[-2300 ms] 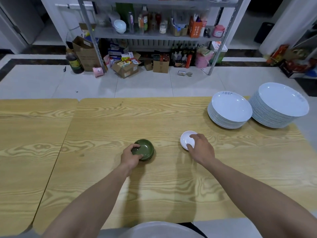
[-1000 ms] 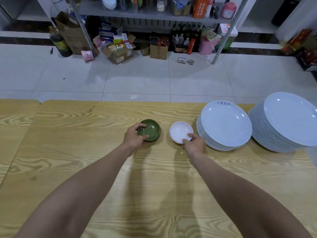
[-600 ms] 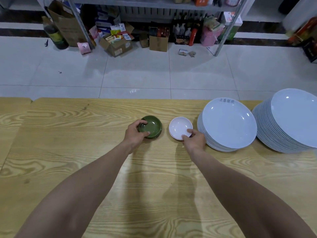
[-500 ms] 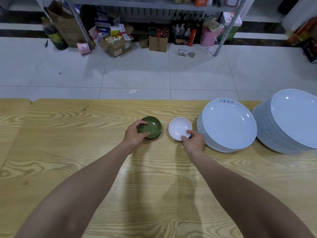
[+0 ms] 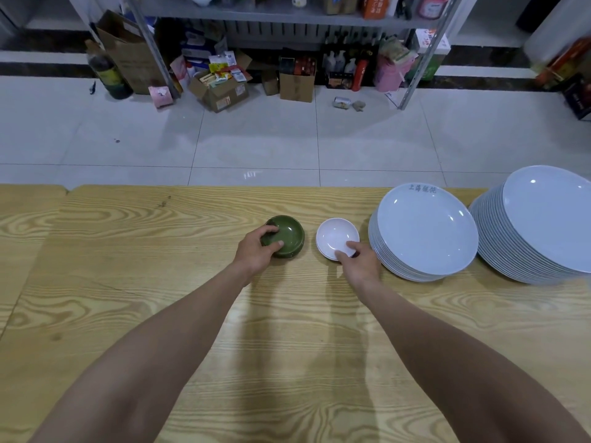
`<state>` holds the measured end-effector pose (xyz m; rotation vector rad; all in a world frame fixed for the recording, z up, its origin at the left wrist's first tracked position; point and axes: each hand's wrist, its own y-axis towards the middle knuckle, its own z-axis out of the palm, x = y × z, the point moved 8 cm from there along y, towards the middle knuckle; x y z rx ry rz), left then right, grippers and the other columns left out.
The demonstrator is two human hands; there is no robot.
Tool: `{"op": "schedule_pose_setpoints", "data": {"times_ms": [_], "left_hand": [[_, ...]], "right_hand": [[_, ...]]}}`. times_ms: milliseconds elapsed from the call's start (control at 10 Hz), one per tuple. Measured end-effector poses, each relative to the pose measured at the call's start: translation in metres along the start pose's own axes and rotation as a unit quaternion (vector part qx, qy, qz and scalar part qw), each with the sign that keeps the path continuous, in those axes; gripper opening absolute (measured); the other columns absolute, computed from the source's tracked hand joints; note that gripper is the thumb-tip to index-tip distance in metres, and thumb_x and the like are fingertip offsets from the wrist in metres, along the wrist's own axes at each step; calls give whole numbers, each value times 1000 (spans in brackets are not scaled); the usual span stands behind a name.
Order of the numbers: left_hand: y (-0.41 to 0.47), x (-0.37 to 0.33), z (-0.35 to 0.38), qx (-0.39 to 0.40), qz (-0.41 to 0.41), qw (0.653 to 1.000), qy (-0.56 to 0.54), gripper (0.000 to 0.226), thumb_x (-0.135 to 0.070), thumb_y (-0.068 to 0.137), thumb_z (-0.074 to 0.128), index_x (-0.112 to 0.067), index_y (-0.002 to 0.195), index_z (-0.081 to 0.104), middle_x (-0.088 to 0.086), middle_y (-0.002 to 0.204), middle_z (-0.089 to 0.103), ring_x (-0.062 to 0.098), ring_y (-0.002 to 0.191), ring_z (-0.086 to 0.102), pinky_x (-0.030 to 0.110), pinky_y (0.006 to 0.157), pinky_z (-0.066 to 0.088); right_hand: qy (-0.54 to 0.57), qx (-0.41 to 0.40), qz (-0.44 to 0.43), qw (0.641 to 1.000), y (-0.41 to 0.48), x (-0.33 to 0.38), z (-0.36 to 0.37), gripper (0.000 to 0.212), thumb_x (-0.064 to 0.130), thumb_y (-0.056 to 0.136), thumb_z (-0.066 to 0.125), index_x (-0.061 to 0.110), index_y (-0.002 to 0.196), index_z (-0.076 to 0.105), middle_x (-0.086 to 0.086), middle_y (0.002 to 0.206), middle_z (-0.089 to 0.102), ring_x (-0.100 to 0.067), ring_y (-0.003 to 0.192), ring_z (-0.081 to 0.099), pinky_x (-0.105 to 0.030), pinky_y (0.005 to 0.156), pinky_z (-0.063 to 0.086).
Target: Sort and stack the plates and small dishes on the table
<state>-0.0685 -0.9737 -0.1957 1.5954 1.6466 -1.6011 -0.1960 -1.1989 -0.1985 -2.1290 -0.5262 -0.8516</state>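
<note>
Pale floor tiles point(image 5: 256, 135) and a cluttered metal shelf rack point(image 5: 287, 17) lie beyond a light wood-grain table point(image 5: 287, 330), across which both bare forearms reach. On the table, the left hand point(image 5: 256, 254) curls around the near-left rim of a small green dish point(image 5: 286, 235), thumb and fingers point(image 5: 271, 230) wrapped over its edge, so that hand is closed on the dish. Just to the right of that grasp, apart from the green dish by a narrow strip of wood, sits a small white dish point(image 5: 335, 236). The right hand point(image 5: 359, 263) pinches its near-right rim, with fingertips point(image 5: 351, 246) laid over the edge into the bowl; whether either dish is lifted off the wood cannot be told. Immediately right of the right hand's grip stands a stack of white plates point(image 5: 425, 231) with blue lettering at the far rim, almost touching the hand. Farther right, just beside that stack, stands a taller stack of larger white plates point(image 5: 543, 219), cut off by the frame edge.
</note>
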Motion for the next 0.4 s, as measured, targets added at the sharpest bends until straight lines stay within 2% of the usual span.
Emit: {"op": "schedule_pose_setpoints", "data": {"times_ms": [100,300,400], "left_hand": [[-7,-3,0,2,16,1000,21,34,-21,91,68,-28,124,63,-7,123,55,21,114,56,31,95,48],[-22,-9,-4,17,43,995,93,45,-17,92,66,-21,136,57,2,138,56,24,121,56,42,106,44],[-33,-11,-8,-1,58,991,122,47,-17,92,65,-20,138,54,3,141,53,23,125,51,37,106,42]], "right_hand": [[-35,24,-20,999,-5,3,1,55,27,92,67,18,144,49,-11,139,54,-30,131,45,-42,112,35],[-22,65,-47,997,-17,4,4,72,21,90,69,17,153,34,-8,147,48,-27,135,45,-44,112,37],[-26,52,-45,997,-24,-3,1,74,22,91,69,21,154,31,-7,143,53,-23,126,52,-37,109,39]]}}
